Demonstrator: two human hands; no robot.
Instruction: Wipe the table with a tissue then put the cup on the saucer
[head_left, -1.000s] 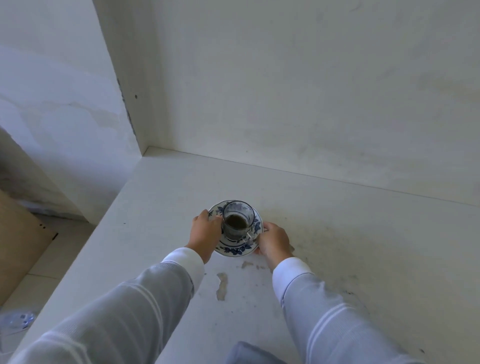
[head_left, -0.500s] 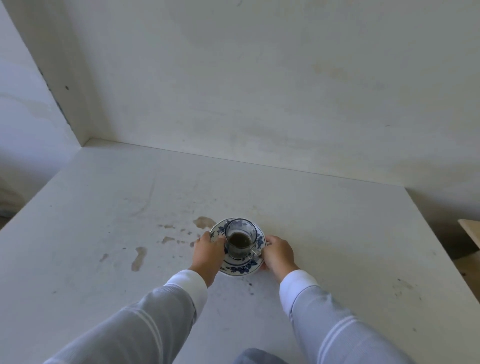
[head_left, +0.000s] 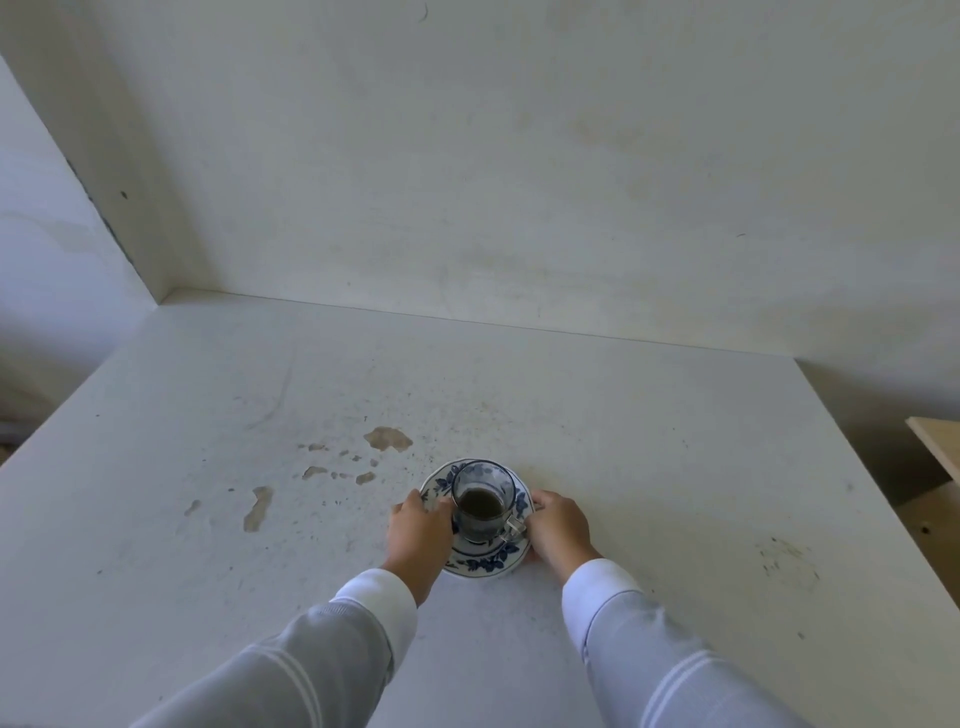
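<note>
A glass cup (head_left: 483, 501) with dark liquid stands upright on a white saucer with a blue flower pattern (head_left: 485, 564), near the middle of the white table (head_left: 649, 467). My left hand (head_left: 420, 530) grips the saucer's left rim and my right hand (head_left: 558, 527) grips its right rim. Brown spill patches (head_left: 387, 438) lie on the table to the left of the saucer. No tissue is in view.
A white wall (head_left: 519, 182) rises behind the table, with a corner at the far left. The table's right edge drops off beside a wooden piece (head_left: 937, 452). Faint specks (head_left: 787, 558) mark the table at the right.
Both hands have carried the saucer with the cup to the right across the table, away from the left edge. The spill patches now show to its left.
</note>
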